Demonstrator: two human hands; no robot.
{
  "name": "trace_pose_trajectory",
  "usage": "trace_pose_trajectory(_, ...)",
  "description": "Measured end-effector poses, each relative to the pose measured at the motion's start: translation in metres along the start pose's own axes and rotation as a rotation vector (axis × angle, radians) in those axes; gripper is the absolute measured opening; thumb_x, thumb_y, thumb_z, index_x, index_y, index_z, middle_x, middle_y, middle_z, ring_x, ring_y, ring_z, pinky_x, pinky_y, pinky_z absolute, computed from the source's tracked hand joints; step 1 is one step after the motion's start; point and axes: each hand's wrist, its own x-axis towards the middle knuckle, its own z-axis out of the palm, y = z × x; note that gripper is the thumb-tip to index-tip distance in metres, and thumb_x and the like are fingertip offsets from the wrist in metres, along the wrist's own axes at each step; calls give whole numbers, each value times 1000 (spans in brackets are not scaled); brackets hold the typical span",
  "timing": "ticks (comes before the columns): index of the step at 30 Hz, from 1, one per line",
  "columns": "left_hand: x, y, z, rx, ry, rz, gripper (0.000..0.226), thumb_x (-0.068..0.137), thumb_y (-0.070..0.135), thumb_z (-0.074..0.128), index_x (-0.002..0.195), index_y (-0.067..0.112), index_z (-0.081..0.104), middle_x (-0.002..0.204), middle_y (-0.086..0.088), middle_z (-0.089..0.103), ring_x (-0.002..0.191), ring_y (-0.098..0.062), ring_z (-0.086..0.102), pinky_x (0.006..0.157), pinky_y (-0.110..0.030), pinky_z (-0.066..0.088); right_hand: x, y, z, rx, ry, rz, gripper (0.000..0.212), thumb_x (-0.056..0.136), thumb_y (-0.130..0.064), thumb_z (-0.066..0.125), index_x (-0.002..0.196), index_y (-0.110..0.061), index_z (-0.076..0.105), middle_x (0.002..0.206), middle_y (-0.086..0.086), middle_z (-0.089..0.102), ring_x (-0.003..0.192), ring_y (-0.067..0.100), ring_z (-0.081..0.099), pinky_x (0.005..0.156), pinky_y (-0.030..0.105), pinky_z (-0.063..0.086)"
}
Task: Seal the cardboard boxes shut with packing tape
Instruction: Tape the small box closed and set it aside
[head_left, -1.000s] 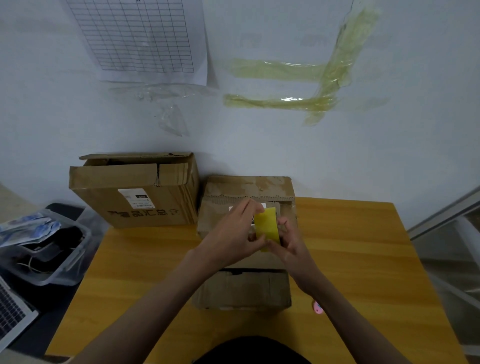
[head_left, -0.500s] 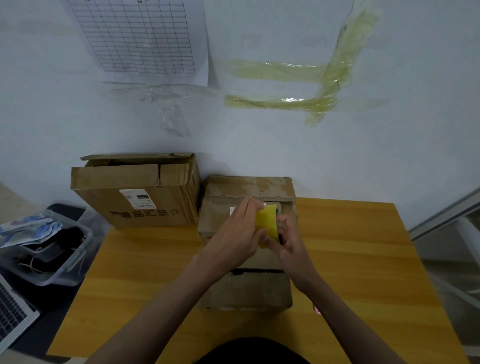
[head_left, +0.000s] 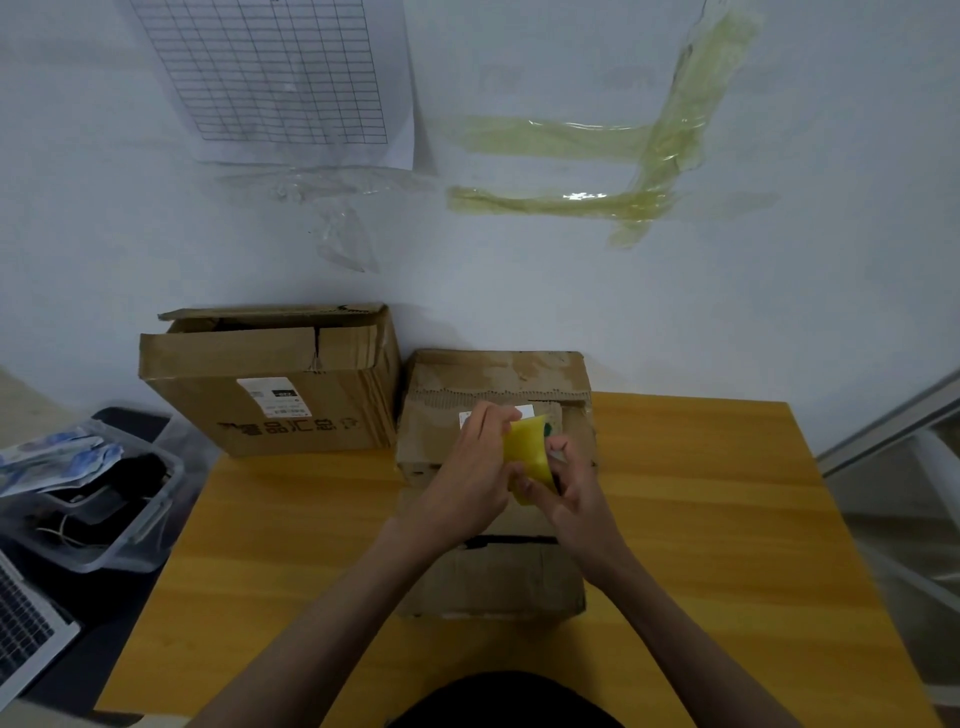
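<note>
We see two bare hands meeting over a closed cardboard box (head_left: 493, 571) that sits on a yellow wooden table (head_left: 727, 519). The left hand (head_left: 467, 483) and the right hand (head_left: 576, 493) both curl their fingers round a yellow roll of tape (head_left: 527, 457), held upright just above the box's top — the left grip wraps the roll's side, the right pinches at its edge, as if picking for the loose end.

The risk from here, as we judge it, is the tape's free end slipping back onto the roll, or a pulled strip folding and sticking to itself before it reaches the box; thin, clingy tape handled in mid-air would cause that. A strip laid off the seam would also leave the flaps unsealed.

The box under the hands is brown, worn and scuffed, with a white label (head_left: 524, 413) near its far edge and a dark slit across its top. A second box (head_left: 270, 384) stands beyond it to the left, against the wall, its top flaps loose. No fresh tape shows on either box.
</note>
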Motion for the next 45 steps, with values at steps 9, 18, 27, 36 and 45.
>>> trace_pose_trajectory(9, 8, -4, -8, 46, 8, 51, 46, 100, 20, 60, 143, 22, 45, 118, 10, 31, 109, -5, 37, 89, -20, 40, 10, -4, -1, -46, 17, -6, 30, 96, -19, 66, 118, -10, 47, 111, 17, 66, 102, 32, 67, 86, 46, 58)
trace_pose_trajectory(18, 11, -9, -15, 58, 61, 10, 33, 89, 28, 75, 113, 24, 53, 110, 14, 41, 97, -2, 42, 71, -5, 35, 7, -4, -3, 20, -4, 30, 28, 96, -7, 62, 121, -8, 47, 116, 14, 68, 107, 24, 68, 86, 35, 58)
trace_pose_trajectory(27, 10, -13, -12, 35, -36, -9, 28, 93, 24, 70, 111, 23, 49, 114, 9, 45, 100, -14, 54, 78, -38, 55, 1, 1, -3, 12, 4, 6, 26, 96, -3, 61, 119, -6, 48, 110, 18, 67, 100, 30, 68, 84, 39, 59)
trace_pose_trajectory(36, 11, -21, -7, 70, -94, 81, 21, 92, 25, 71, 93, 25, 49, 113, 9, 44, 99, -16, 53, 80, -43, 56, -12, 3, 1, 88, 12, 44, 30, 96, 3, 58, 123, -3, 47, 113, 16, 68, 101, 25, 70, 81, 29, 56)
trace_pose_trajectory(45, 5, 0, 11, -825, -5, -427, 32, 103, 40, 52, 117, 15, 67, 115, -16, 69, 110, -32, 66, 95, -45, 55, 0, -3, -2, -57, 1, -53, 42, 93, -1, 65, 125, -23, 49, 121, 7, 63, 113, 20, 63, 92, 40, 56)
